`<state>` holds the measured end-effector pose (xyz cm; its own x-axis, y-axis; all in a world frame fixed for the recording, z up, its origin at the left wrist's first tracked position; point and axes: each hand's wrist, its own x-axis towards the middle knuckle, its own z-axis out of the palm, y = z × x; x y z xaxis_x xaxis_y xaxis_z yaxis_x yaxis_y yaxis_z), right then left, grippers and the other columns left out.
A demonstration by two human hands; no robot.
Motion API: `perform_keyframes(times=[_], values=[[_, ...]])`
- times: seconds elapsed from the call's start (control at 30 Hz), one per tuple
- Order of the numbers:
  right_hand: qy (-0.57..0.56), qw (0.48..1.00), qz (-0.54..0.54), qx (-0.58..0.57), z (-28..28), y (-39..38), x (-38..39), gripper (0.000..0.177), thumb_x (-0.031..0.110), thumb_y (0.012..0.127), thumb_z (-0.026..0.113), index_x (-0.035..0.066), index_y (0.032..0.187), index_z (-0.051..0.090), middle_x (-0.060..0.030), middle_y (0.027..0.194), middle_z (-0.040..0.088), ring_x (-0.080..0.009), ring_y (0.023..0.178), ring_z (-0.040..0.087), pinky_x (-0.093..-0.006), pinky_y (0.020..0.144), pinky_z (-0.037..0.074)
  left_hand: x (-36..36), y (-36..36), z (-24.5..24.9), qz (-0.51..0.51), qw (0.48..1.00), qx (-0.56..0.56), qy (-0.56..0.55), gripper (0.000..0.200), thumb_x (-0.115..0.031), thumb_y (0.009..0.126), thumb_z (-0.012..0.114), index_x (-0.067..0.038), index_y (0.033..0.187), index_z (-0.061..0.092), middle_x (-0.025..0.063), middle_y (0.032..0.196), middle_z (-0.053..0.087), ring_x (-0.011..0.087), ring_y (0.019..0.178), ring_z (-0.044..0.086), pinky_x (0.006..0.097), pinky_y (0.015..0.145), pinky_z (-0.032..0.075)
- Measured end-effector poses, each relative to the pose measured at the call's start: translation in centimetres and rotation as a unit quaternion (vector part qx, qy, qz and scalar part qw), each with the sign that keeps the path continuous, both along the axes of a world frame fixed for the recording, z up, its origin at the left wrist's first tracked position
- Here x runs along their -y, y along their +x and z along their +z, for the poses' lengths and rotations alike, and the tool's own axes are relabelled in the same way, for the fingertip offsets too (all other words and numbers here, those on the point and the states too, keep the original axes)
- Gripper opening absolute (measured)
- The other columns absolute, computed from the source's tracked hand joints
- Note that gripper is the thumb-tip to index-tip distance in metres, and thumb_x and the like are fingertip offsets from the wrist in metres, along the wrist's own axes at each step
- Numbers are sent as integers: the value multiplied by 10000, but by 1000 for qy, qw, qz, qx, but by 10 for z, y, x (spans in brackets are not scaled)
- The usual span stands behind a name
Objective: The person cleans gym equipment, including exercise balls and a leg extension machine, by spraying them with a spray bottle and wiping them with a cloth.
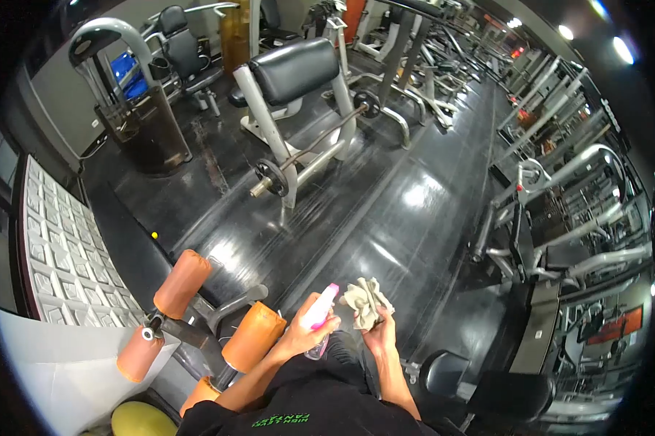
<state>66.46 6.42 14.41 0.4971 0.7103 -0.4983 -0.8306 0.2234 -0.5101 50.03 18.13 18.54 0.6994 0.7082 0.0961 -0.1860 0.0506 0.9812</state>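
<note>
My left hand (305, 334) is wrapped round a spray bottle (318, 314) with a white and pink head, held in front of my body. Part of its clear lower body shows beneath the hand. Just to the right, my right hand (380, 334) grips a crumpled, pale cream cloth (366, 301) that bunches up above the fingers. Bottle and cloth are close together but apart. Nearest to my left forearm is an orange foam roller pad (254, 337) of a machine.
Ahead stands a preacher curl bench (287, 73) with a loaded curl bar (320, 142). More roller pads (183, 284) are at left, near a white textured wall panel (62, 247). A black padded seat (512, 398) is at lower right. Dark glossy floor (342, 232) runs between machine rows.
</note>
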Motion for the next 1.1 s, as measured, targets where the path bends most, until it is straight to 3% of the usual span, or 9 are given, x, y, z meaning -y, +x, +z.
perform_keyframes(times=[0.1, 0.2, 0.23, 0.4, 0.53, 0.6, 0.7, 0.9, 1.1], values=[[-80, 996, 25, 30, -3, 26, -26, 439, 93, 883, 519, 81, 1315, 446, -95, 1252, 562, -249, 1066, 586, -416, 851, 536, -22, 15, -11, 15, 1000, -15, 10, 294, -61, 837, 703, -20, 1084, 550, -7, 809, 528, 76, 735, 515, 238, 648, 453], [-57, 992, 98, 55, -10, 52, -54, 392, 151, 927, 535, 80, 1303, 452, -89, 1225, 574, -242, 1051, 599, -415, 816, 550, -40, 36, -13, 46, 999, -7, -24, 301, -52, 839, 695, -10, 1104, 559, -5, 798, 551, 74, 723, 535, 236, 641, 457], [-54, 991, 106, 53, -14, 62, -60, 392, 151, 927, 535, 80, 1303, 452, -89, 1225, 574, -242, 1051, 599, -415, 816, 550, -44, 45, -5, 53, 994, 0, -92, 278, -52, 849, 675, -9, 1105, 574, 0, 795, 572, 76, 713, 561, 242, 642, 469], [-16, 971, 232, 51, -14, 134, -116, 416, 255, 951, 511, 57, 1313, 456, -110, 1219, 598, -253, 1072, 612, -396, 885, 526, -72, 103, -17, 103, 992, -30, -71, 253, -60, 861, 654, -16, 1101, 587, 13, 809, 593, 81, 711, 582, 249, 661, 485], [4, 961, 276, -11, -6, 196, -158, 480, 281, 960, 484, -1, 1342, 418, -160, 1268, 566, -282, 1116, 595, -415, 950, 492, -93, 148, -13, 137, 989, -41, -43, 273, -35, 869, 631, -12, 1131, 557, 30, 919, 590, 92, 758, 588, 255, 692, 488], [13, 950, 309, -47, -14, 227, -176, 502, 288, 955, 494, -2, 1355, 404, -162, 1302, 542, -289, 1158, 567, -416, 993, 456, -99, 168, -13, 170, 979, 22, -115, 294, -7, 883, 596, 6, 1167, 519, 51, 1011, 573, 97, 766, 581, 260, 704, 488], [41, 930, 362, -49, -22, 259, -204, 530, 293, 945, 520, 10, 1373, 390, -136, 1354, 500, -272, 1216, 517, -412, 1043, 407, -108, 188, -14, 194, 976, 19, -97, 307, 9, 887, 577, 15, 1185, 503, 79, 1083, 574, 99, 741, 572, 260, 703, 489], [13, 937, 348, -34, -26, 292, -254, 493, 271, 945, 514, 17, 1355, 412, -130, 1305, 542, -249, 1164, 557, -371, 1007, 440, -151, 216, -23, 319, 944, 11, -81, 338, 14, 884, 560, 21, 1210, 470, 138, 1106, 604, 96, 694, 557, 248, 670, 492], [-41, 946, 319, -48, -37, 318, -295, 502, 232, 895, 584, 11, 1323, 442, -126, 1274, 562, -271, 1145, 566, -392, 994, 456, -225, 220, -26, 393, 918, -16, -46, 267, 3, 910, 531, -3, 1174, 495, 75, 997, 583, 101, 701, 540, 248, 644, 460]])
